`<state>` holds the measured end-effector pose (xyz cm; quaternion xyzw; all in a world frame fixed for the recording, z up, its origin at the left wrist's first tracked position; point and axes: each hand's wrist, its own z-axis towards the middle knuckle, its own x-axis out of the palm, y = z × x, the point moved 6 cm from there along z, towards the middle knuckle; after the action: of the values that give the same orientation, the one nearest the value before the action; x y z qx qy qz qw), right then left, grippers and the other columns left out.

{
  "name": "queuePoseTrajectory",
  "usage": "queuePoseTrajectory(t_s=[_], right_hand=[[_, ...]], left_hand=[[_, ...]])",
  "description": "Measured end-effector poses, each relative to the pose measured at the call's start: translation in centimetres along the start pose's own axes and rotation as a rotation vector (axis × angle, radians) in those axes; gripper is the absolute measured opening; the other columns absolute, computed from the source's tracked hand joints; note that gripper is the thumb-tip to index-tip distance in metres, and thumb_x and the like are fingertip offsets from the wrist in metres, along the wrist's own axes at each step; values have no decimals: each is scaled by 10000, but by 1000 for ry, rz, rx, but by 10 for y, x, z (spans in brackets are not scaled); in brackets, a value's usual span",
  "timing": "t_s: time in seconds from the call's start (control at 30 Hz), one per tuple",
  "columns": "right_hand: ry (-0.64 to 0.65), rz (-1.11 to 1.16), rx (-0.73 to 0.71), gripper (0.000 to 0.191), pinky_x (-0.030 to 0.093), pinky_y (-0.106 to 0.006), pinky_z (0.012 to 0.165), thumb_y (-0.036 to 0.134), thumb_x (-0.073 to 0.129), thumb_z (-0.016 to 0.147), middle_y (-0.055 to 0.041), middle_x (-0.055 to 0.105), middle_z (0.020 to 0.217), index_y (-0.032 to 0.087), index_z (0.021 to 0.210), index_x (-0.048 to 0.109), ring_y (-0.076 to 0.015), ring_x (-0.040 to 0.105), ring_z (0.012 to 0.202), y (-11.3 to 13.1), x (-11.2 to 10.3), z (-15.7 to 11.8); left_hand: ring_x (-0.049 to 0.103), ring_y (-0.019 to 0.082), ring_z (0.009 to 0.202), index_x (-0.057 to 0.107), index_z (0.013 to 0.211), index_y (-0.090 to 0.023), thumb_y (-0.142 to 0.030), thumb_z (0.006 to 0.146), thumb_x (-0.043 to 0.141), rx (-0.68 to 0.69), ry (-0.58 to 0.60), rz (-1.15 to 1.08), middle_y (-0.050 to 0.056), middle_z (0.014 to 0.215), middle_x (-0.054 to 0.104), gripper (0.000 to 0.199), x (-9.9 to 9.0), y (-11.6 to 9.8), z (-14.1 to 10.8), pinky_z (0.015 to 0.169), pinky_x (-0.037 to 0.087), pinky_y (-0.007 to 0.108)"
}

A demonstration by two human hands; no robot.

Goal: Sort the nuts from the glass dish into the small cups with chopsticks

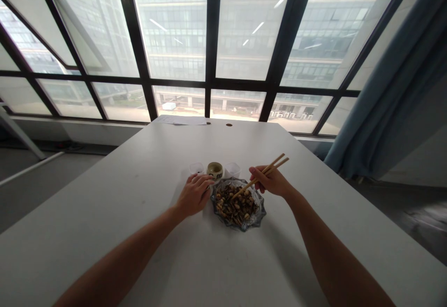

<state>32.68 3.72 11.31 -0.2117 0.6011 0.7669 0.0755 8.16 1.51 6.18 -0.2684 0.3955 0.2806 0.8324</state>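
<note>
A pair of wooden chopsticks [270, 168] is in my right hand [268, 180], closed around their upper part. Their tips point down into a scalloped glass bowl [260, 216] filled with mixed nuts and sunflower seeds [235, 204]. Whether the tips grip a piece is too small to tell. My left hand [194, 195] lies at the bowl's left rim, fingers stretched out and holding nothing I can see. Just beyond its fingertips are a small clear plastic cup [196, 167], a small greenish ceramic cup [214, 169] with dark markings, and another clear cup [232, 169].
The white table [146, 204] reaches toward the windows, with paper sheets [183, 120] at its far edge. A round brown spot [228, 125] shows near that edge. A blue curtain [380, 88] hangs at the right, and a white metal frame [24, 132] stands at the left.
</note>
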Motion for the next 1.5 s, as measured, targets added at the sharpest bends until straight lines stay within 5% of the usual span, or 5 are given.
queuePoseTrajectory(t_s=[0.5,0.67,0.93,1.07,1.5], right_hand=[[-128,58,55,672,342,-189,274,819,587,704,-25,577,390,155,605,633,-107,490,272,-1,-13,1],[-257,162,38,654,336,-210,270,799,602,716,-36,585,399,155,607,624,-114,478,270,-11,-33,5],[-658,347,-96,565,374,-236,296,714,612,793,-24,591,436,168,645,618,-116,491,305,-26,-69,1],[-722,387,-97,569,367,-235,294,722,614,785,-20,589,437,171,646,610,-112,488,302,-31,-75,0],[-820,668,-188,550,324,-208,281,715,645,769,25,552,420,190,641,541,-87,464,296,-53,-81,7]], left_hand=[[544,215,1254,601,1179,-235,-234,938,444,-20,-9,-27,69,1329,627,288,-1,0,0,1133,326,458],[536,240,1260,599,1210,-244,-257,899,519,-66,-43,-33,81,1350,606,321,-5,-9,25,1129,343,464],[494,311,1320,535,1310,-183,-387,815,623,-232,224,73,136,1379,589,542,42,-6,103,1163,278,518],[556,337,1254,519,1317,-169,-478,788,647,-357,310,57,149,1288,648,625,62,3,117,1128,318,531],[542,271,1261,402,1408,-216,-196,747,719,-74,0,-83,93,1362,597,733,46,-7,117,1122,377,445]])
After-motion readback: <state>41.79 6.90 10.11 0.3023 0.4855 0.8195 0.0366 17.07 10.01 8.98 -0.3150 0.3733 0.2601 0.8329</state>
